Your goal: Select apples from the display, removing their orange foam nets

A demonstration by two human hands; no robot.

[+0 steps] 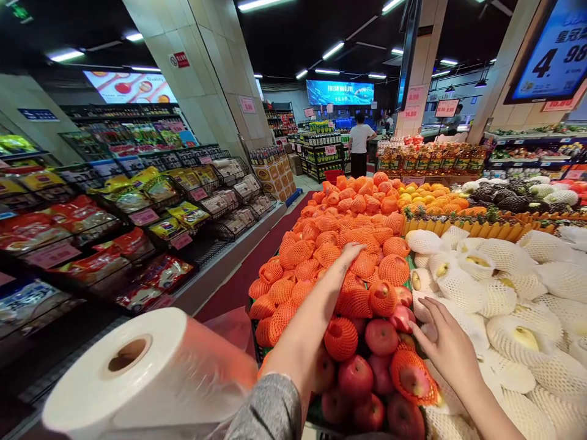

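My left hand [353, 250] reaches far forward over a heap of apples in orange foam nets. It rests at or just above a netted apple [364, 265]; most of its fingers are hidden, so its grip is unclear. Lower right, my right hand [443, 342] is open, fingers spread, with nothing in it. It hovers where the apples meet pears in white foam nets [520, 336]. Below and between my arms lie several bare red apples [355, 376]. One apple with its orange net partly pulled down [414, 376] sits just left of my right hand.
A large roll of clear plastic bags [169, 366] stands at the lower left, close to my left arm. Shelves of packaged goods [151, 244] line the left. Behind the apples are mangoes [422, 198], and a person in a white shirt [361, 143] stands farther back.
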